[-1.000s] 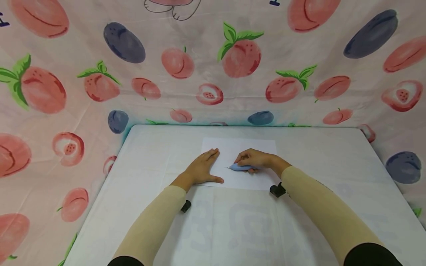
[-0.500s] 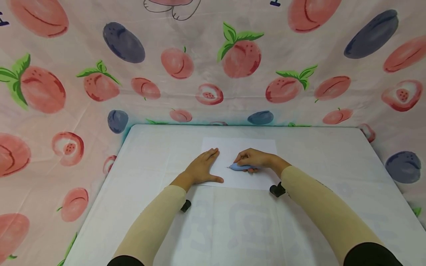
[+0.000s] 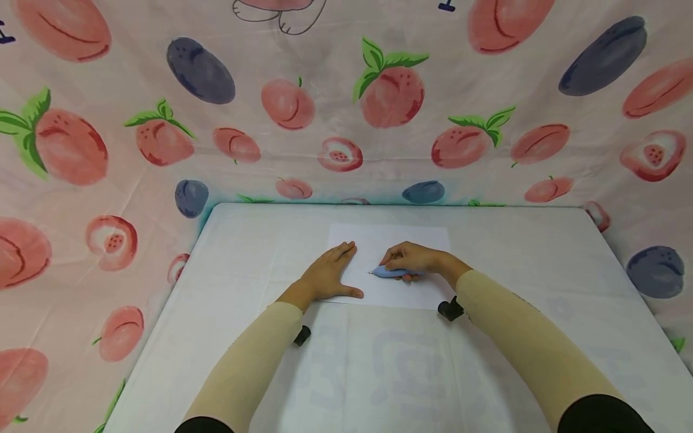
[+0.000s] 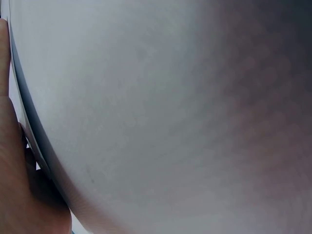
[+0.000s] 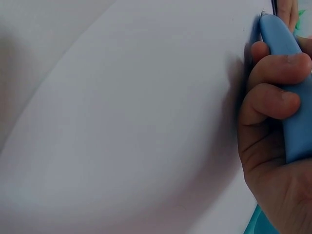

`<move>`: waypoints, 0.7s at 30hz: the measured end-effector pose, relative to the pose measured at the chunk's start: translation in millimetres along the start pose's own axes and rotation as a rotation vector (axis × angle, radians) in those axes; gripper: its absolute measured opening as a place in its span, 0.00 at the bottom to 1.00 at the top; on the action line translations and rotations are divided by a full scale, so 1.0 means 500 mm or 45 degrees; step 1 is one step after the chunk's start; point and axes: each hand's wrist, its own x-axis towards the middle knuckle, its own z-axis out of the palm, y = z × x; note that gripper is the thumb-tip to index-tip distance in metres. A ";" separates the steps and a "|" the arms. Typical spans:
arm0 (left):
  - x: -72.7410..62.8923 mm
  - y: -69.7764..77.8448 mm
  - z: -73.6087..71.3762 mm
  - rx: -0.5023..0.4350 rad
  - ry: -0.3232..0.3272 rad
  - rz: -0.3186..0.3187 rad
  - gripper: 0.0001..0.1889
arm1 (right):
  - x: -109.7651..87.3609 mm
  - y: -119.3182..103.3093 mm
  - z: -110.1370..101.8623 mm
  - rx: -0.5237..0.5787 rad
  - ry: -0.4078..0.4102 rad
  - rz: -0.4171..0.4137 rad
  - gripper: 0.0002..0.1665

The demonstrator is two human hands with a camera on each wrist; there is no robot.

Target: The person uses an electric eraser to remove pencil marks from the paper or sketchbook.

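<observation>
A white sheet of paper (image 3: 390,237) lies on the table in the head view. My left hand (image 3: 330,273) rests flat on its left side, fingers straight and thumb spread out. My right hand (image 3: 414,258) grips a chunky light-blue pen-shaped tool (image 3: 388,272), fingers curled round its thick body. Its thin tip points left, right at the paper and between the two hands. In the right wrist view, the blue tool (image 5: 280,39) tapers to a small metallic tip, and several fingers (image 5: 273,100) wrap its side. The left wrist view shows only the edge of my left hand (image 4: 14,170).
The white table (image 3: 260,240) carries a pale cover with faint show-through print. Behind it and at its sides hangs a fruit-patterned cloth (image 3: 335,102). Black wrist cameras sit under both forearms, the right camera (image 3: 450,310) close to the paper's near right corner.
The tool's tip has shifted very slightly left. Otherwise both hands and the paper stay where they were.
</observation>
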 end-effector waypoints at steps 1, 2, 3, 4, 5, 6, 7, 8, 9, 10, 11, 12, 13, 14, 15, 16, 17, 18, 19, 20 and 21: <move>0.000 0.000 0.000 0.001 0.001 -0.001 0.62 | 0.000 0.000 0.000 -0.001 -0.001 -0.004 0.16; 0.000 0.000 0.001 0.001 0.001 -0.001 0.62 | 0.000 0.000 0.000 -0.001 0.000 -0.004 0.16; 0.000 -0.001 0.001 0.002 0.001 -0.001 0.62 | -0.001 -0.001 0.000 0.001 0.001 -0.006 0.15; 0.000 -0.001 0.002 0.003 0.001 -0.002 0.62 | -0.001 -0.001 0.001 0.001 0.001 -0.006 0.15; 0.001 -0.001 0.003 0.002 0.003 0.000 0.62 | -0.001 -0.001 0.001 0.000 0.001 -0.007 0.15; 0.001 -0.001 0.003 0.002 0.002 -0.001 0.62 | 0.000 -0.001 0.001 0.001 0.000 -0.008 0.15; 0.000 -0.002 0.004 0.001 0.004 0.002 0.62 | 0.000 -0.001 0.002 0.002 0.001 -0.007 0.15; 0.000 -0.003 0.004 0.002 0.004 0.004 0.62 | 0.000 -0.002 0.002 0.001 0.002 -0.007 0.15; -0.001 -0.003 0.005 0.000 0.007 0.007 0.62 | 0.000 -0.002 0.003 0.001 0.003 -0.009 0.15; -0.001 -0.004 0.005 -0.001 0.009 0.010 0.62 | 0.001 -0.001 0.003 0.000 0.003 -0.010 0.15; -0.001 -0.004 0.005 0.001 0.009 0.011 0.62 | 0.001 -0.001 0.004 0.001 0.003 -0.012 0.15; -0.002 -0.004 0.005 0.002 0.009 0.013 0.62 | 0.001 -0.001 0.004 0.003 0.004 -0.012 0.15; -0.003 -0.005 0.005 0.003 0.010 0.015 0.62 | 0.001 -0.001 0.005 0.004 0.005 -0.013 0.15; -0.003 -0.005 0.005 0.004 0.010 0.016 0.62 | 0.001 -0.001 0.006 0.004 0.006 -0.011 0.15; -0.004 -0.005 0.005 0.004 0.011 0.018 0.62 | 0.001 -0.001 0.006 0.005 0.007 -0.010 0.15; -0.004 -0.005 0.004 0.005 0.011 0.018 0.62 | 0.001 -0.001 0.007 0.005 0.008 -0.012 0.15; -0.004 -0.004 0.004 0.005 0.009 0.018 0.62 | 0.002 -0.001 0.007 0.005 0.009 -0.011 0.15; -0.004 -0.004 0.003 0.004 0.010 0.020 0.62 | 0.002 -0.002 0.007 0.001 0.009 -0.014 0.16; -0.004 -0.004 0.003 0.002 0.009 0.019 0.62 | 0.002 -0.002 0.007 -0.001 0.010 -0.015 0.16; -0.005 -0.004 0.002 0.000 0.010 0.019 0.62 | 0.003 -0.002 0.008 -0.005 0.011 -0.015 0.16; -0.005 -0.003 0.002 0.000 0.008 0.018 0.62 | 0.004 -0.003 0.008 -0.007 0.012 -0.014 0.16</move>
